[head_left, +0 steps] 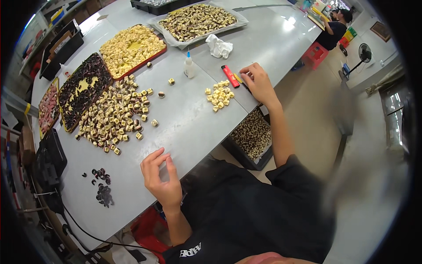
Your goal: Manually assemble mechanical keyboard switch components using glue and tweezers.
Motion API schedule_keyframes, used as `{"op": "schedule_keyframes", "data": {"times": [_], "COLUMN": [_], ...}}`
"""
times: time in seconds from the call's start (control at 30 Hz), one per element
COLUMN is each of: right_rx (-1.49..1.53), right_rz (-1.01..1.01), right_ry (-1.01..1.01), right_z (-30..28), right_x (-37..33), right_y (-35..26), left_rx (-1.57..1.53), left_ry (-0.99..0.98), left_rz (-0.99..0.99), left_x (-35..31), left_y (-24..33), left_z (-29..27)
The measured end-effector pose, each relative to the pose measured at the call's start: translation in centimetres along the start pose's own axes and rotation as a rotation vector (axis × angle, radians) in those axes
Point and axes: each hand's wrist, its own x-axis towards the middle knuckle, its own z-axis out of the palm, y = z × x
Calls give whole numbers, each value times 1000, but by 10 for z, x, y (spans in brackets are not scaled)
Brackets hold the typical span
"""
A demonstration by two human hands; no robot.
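Observation:
My left hand [161,179] hovers over the table's near edge, palm partly up, with thumb and fingers apart and nothing visible in it. At the right edge of the table, my right hand [260,83] has loosely bent fingers beside a thin yellow-and-black tool [238,78]. Whether it touches the tool I cannot tell. Just left of that lies a red, flat, oblong object [230,76]. Small pale yellow pieces [220,95] form a little pile near it. Between the hands and the trays spreads a larger heap of small yellow-and-dark cube-like pieces [115,115].
Trays of yellow pieces [161,49], dark strips [66,115] and pink pieces [49,103] line the far left. A paper-lined tray [243,21], crumpled tissue [219,46] and a small blue-tipped bottle [189,68] stand farther back. Dark curved bits [104,195] lie front left. A black bin [258,166] sits below the edge.

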Motion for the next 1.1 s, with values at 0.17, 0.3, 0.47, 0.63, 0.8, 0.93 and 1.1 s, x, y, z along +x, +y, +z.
{"op": "schedule_keyframes", "data": {"times": [0.17,0.3,0.47,0.63,0.8,0.93,1.1], "right_rx": [133,147,57,78,126,243,219], "right_rz": [60,104,31,99,198,247,273], "right_ry": [-14,-77,-179,-263,-391,-457,-390], "right_z": [-14,-20,-21,-26,-27,-28,-30], "right_x": [-2,1,-5,3,16,20,17], "right_y": [16,1,-14,-12,-6,13,7], "left_rx": [47,0,-12,-19,-20,-9,-15], "left_ry": [-12,-3,2,-9,-6,-9,-3], "left_rz": [13,40,45,70,54,66,78], "left_x": [2,2,2,3,4,3,2], "left_y": [-1,-1,-1,2,0,0,1], "left_z": [-1,0,-2,-1,-2,-3,-4]}}
